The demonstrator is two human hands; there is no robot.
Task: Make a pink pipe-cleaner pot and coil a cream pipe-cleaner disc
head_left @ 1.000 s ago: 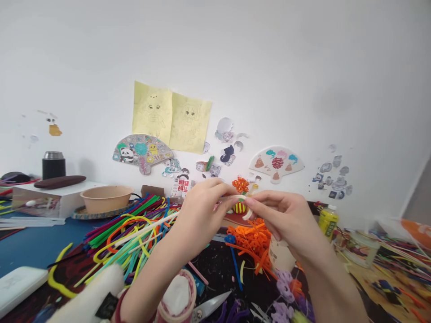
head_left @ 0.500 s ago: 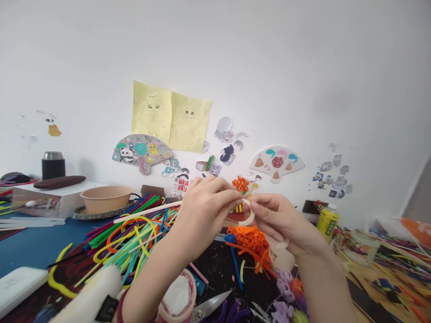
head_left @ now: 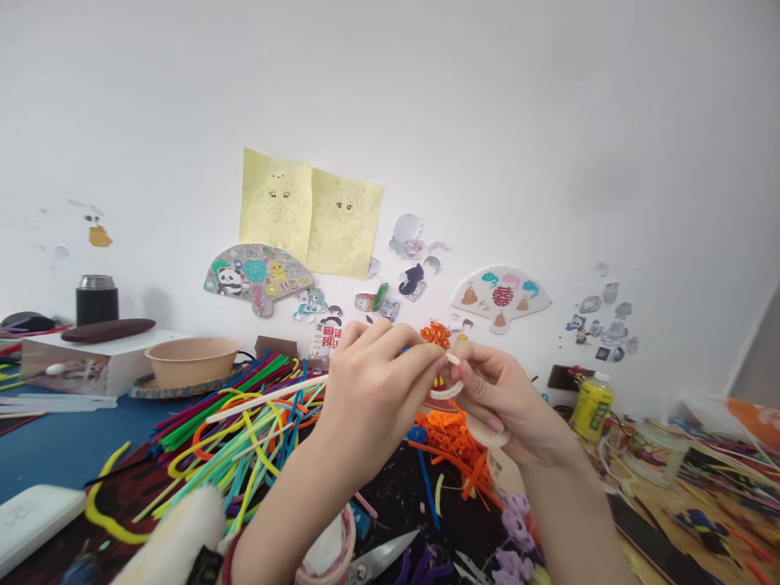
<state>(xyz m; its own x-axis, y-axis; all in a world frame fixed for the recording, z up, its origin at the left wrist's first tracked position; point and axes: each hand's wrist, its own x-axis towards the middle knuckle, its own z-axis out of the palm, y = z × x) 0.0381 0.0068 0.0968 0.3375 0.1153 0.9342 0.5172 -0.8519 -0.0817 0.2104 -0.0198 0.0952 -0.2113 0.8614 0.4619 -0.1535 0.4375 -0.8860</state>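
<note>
Both of my hands meet in the middle, above the table. Between them is a cream-white pipe cleaner (head_left: 448, 393), bent into curves near the fingertips, with a straight end sticking out left past my left hand (head_left: 381, 382). My left fingers are closed on it. Thumb and forefinger of my right hand (head_left: 496, 386) pinch its curled part, and a rounded white loop hangs below the right fingers. Behind and below the hands lies a heap of orange pipe cleaner pieces (head_left: 457, 455). An orange flower (head_left: 435, 333) shows just beyond the fingertips.
Colourful pipe cleaners (head_left: 244, 439) are piled at left, near a beige bowl (head_left: 192, 361) and a black thermos (head_left: 97, 305). Scissors (head_left: 383, 556) lie at the front beside a pink-rimmed round container (head_left: 347, 548). Purple flowers (head_left: 515, 528) and a yellow bottle (head_left: 591, 408) are at right.
My right hand has tilted and dropped slightly, and the curled part of the white pipe cleaner has turned lower and flatter. My left hand stays nearly in place, still holding it.
</note>
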